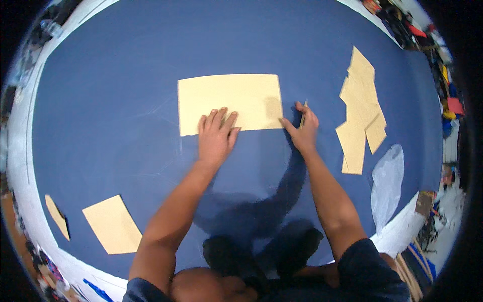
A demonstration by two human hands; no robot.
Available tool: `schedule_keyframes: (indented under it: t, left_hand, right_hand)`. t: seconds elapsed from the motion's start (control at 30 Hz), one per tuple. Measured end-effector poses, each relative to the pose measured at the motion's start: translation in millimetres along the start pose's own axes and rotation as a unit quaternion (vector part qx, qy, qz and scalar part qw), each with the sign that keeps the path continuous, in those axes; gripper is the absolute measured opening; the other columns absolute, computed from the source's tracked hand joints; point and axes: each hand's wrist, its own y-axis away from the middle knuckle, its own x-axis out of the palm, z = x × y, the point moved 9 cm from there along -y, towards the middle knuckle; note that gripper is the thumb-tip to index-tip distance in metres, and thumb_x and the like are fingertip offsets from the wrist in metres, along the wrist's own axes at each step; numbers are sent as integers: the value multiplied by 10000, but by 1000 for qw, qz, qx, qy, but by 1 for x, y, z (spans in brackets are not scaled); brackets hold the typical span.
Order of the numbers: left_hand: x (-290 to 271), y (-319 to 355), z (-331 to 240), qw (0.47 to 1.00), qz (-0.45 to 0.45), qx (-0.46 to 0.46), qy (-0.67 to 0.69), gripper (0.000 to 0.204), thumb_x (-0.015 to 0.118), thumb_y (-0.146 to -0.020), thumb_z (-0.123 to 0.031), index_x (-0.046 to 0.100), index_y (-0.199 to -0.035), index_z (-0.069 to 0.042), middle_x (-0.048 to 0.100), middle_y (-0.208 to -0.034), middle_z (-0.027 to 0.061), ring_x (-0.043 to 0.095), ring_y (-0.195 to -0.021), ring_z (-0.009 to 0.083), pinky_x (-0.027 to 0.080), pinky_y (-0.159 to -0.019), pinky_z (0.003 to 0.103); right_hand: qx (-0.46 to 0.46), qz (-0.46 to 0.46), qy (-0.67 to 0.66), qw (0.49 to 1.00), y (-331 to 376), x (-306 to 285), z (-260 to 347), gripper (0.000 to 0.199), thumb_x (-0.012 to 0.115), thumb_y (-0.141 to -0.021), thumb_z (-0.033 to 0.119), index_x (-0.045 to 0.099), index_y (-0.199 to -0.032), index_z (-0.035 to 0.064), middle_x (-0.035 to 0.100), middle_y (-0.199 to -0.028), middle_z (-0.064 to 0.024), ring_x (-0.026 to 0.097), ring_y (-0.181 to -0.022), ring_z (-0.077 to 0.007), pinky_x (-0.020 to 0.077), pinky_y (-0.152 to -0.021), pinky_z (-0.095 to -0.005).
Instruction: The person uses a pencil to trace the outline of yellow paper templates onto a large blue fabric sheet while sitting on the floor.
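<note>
A rectangular sheet of tan card [241, 95] lies flat on a dark blue work surface. My left hand [217, 136] presses on its lower edge, palm down with the fingers extended, holding nothing. At the lower right corner, my right hand [304, 132] has its thumb at the sheet's edge. Its curled fingers hold a thin pencil-like tool [303, 120], pointing away from me; its exact kind is too small to make out. A shadow falls over the sheet's right part.
Cut, angular tan card pieces [359, 100] overlap at the right, with a clear plastic bag [388, 181] below them. Another card piece [113, 224] and a narrow sliver [56, 216] lie at the lower left. Mixed clutter [448, 100] lines the right rim.
</note>
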Motion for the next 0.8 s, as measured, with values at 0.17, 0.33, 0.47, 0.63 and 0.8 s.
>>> schedule_keyframes:
  t: [0.17, 0.33, 0.47, 0.63, 0.8]
  left_hand:
    - [-9, 0, 14, 997, 0, -41, -70, 477, 600, -977, -376, 606, -1387, -130, 440, -1519, 207, 386, -1425, 437, 258, -1192, 608]
    - [-5, 4, 22, 999, -14, -44, -23, 483, 619, -974, -358, 591, -1395, -123, 441, -1522, 225, 378, -1435, 444, 255, -1193, 607]
    - [-6, 6, 20, 999, -17, -47, -21, 478, 635, -966, -360, 607, -1375, -114, 450, -1505, 214, 382, -1433, 433, 265, -1188, 615]
    - [-7, 7, 21, 999, -17, -45, -24, 489, 635, -966, -368, 608, -1377, -105, 449, -1505, 214, 380, -1433, 435, 266, -1180, 632]
    - [-6, 5, 20, 999, -12, -47, -16, 502, 634, -967, -373, 601, -1387, -100, 446, -1505, 222, 371, -1436, 436, 255, -1181, 642]
  right_hand:
    - [-5, -18, -25, 1000, 1, -1, -11, 683, 888, -721, 375, 607, -1262, 67, 640, -1320, -111, 527, -1295, -327, 337, -1130, -476]
    - [6, -20, -20, 1000, 4, 1, -12, 665, 889, -734, 317, 585, -1268, 63, 632, -1344, -99, 526, -1289, -320, 349, -1124, -461]
    - [0, -15, -28, 999, 4, 1, -13, 658, 889, -740, 308, 581, -1265, 58, 632, -1343, -99, 517, -1298, -320, 349, -1127, -463]
    - [-6, -13, -20, 1000, 2, 1, -7, 646, 887, -747, 291, 581, -1259, 45, 632, -1335, -114, 518, -1293, -328, 351, -1126, -457]
    - [-22, -17, -39, 999, 1, 0, -10, 638, 885, -750, 273, 581, -1259, 37, 631, -1334, -127, 521, -1294, -331, 349, -1129, -450]
